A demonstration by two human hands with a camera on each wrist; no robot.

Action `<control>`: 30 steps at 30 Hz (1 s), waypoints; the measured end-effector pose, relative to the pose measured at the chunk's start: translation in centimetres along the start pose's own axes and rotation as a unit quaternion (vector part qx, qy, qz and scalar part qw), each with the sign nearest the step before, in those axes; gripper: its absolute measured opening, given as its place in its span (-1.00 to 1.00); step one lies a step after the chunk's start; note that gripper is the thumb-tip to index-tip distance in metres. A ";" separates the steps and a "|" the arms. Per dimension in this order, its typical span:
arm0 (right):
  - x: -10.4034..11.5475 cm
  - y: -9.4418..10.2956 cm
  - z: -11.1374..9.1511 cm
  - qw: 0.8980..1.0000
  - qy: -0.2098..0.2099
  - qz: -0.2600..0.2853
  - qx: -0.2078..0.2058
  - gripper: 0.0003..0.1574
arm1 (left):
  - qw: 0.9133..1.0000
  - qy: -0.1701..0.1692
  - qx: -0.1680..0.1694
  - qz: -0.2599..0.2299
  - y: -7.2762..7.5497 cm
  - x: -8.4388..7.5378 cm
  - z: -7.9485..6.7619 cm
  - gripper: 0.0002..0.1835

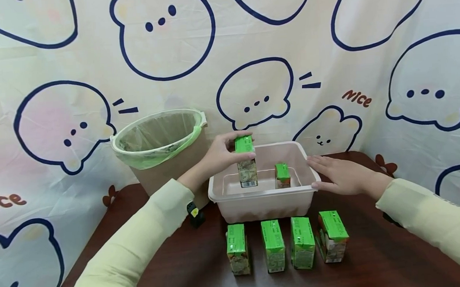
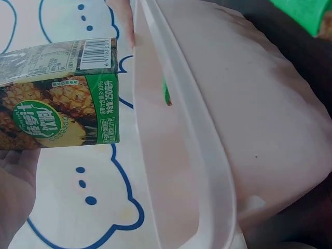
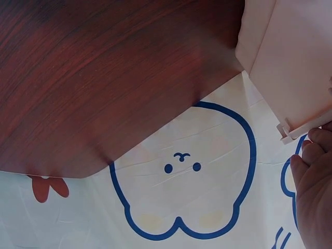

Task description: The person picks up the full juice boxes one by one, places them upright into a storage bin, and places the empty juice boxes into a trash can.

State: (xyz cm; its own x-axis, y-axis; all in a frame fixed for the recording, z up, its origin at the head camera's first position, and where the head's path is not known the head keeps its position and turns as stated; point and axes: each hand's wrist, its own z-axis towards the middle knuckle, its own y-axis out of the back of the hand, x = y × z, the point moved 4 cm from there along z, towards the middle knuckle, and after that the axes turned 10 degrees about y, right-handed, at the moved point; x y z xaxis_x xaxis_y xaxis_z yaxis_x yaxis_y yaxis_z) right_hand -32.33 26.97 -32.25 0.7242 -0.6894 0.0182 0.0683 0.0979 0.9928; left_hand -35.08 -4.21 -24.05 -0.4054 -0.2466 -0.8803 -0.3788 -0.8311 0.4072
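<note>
My left hand grips a pineapple juice carton by its green top, thumb in front and fingers behind. The carton hangs upright over the left part of a pale pink plastic tub. In the left wrist view, the pineapple pictures and barcode of this juice carton show beside the tub's rim. A second juice carton stands inside the tub, toward the right. My right hand rests on the tub's right rim with fingers extended; in the right wrist view the fingertips touch the rim.
Several matching green-topped juice cartons stand in a row on the dark wooden table, before the tub. Behind and left is a tall trash bin lined with a green bag. A cartoon-printed curtain hangs around the table's back.
</note>
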 end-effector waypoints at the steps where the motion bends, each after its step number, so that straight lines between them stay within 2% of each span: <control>1: 0.0 0.0 0.0 1.000 -0.001 0.000 0.001 0.05 | 1.000 0.001 0.003 0.000 -0.2 0.2 0.3 -0.44; 13: 0.0 -0.1 0.0 1.000 -0.001 0.006 -0.003 0.05 | 1.000 0.024 0.014 0.014 -1.4 2.2 3.3 -0.41; 23: -0.1 -0.4 0.2 1.000 0.002 0.010 -0.006 0.05 | 0.993 0.063 0.017 0.103 -2.3 4.5 4.6 -0.36; 30: -0.1 -0.3 0.1 1.000 -0.003 0.005 -0.004 0.05 | 0.986 0.079 0.043 0.139 -3.0 5.6 5.4 -0.30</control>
State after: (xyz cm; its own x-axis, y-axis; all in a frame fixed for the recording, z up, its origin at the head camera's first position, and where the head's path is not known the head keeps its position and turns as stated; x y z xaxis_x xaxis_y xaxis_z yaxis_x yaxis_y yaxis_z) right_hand -32.44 26.95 -32.49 0.7209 -0.6924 0.0295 0.0655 0.1105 0.9917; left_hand -40.73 -0.37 -28.94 -0.3713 -0.5397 -0.7556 -0.3438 -0.6760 0.6518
